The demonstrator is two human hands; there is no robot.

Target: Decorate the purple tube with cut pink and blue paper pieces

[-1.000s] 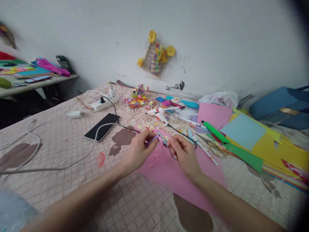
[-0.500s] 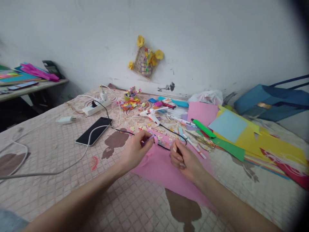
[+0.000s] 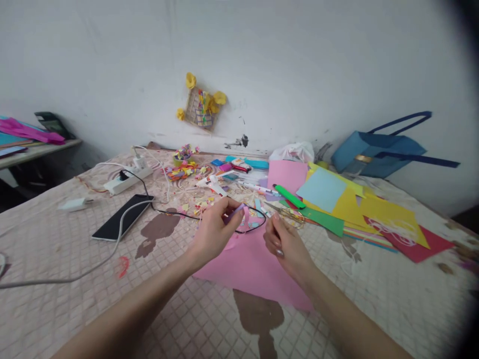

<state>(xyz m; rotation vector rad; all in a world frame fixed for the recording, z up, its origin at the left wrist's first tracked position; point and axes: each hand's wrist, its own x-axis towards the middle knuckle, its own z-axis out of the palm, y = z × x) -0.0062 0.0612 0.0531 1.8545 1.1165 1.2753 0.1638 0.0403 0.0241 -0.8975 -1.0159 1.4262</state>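
Observation:
My left hand (image 3: 217,224) is pinched on a small purple paper piece (image 3: 239,208). A narrow pink strip (image 3: 246,215) curls down beside it. To its right, my right hand (image 3: 284,238) is closed, thumb against the curled fingers; whatever may be in the pinch is too small to make out. Both hands are above a pink sheet (image 3: 247,274) lying on the patterned tablecloth. A black cord (image 3: 258,227) loops between and behind the hands, near the white glue gun (image 3: 212,184) lying further back among paper scraps.
Scissors (image 3: 297,217), a green cutter (image 3: 289,196) and yellow sheets (image 3: 392,209) lie to the right, with a blue bag (image 3: 374,152) behind. On the left are a phone (image 3: 121,219), a charger (image 3: 77,204), a power strip (image 3: 127,180) and a long grey cable (image 3: 93,271).
My view has turned to the right, so the table's things appear further left. The pink strip shows more clearly beside my left hand. Both hands keep nearly the same pose.

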